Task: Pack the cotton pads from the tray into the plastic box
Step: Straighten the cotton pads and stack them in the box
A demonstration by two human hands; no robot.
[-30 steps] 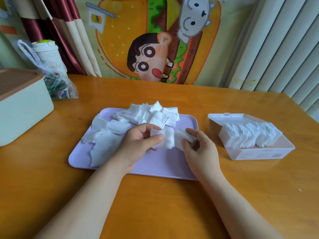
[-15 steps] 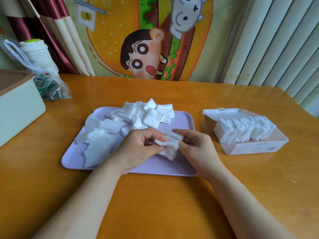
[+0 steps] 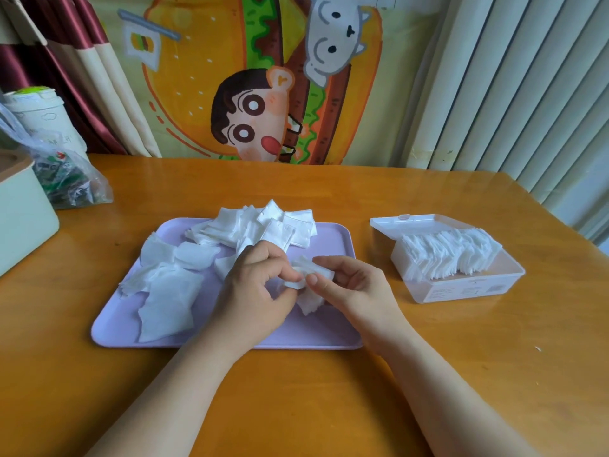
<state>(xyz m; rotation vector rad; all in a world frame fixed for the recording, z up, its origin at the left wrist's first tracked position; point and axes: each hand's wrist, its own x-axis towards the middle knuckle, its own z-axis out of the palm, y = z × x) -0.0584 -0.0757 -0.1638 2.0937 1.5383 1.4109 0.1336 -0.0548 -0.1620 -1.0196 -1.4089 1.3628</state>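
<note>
A glossy orange-brown wooden table [image 3: 296, 407] fills the lower view, with a tiny white speck [image 3: 538, 349] lying on its right side. At its far left edge stands a pale green rectangular box with a brown top [image 3: 23, 222], and just behind it are a crumpled clear plastic bag holding green-printed packets [image 3: 71, 179] and a white paper cup with a green top [image 3: 39, 117]. Behind the table hang a dark red and cream striped curtain [image 3: 75, 70], a bright cartoon burger wall hanging [image 3: 263, 94] and white vertical blinds [image 3: 527, 94].
</note>
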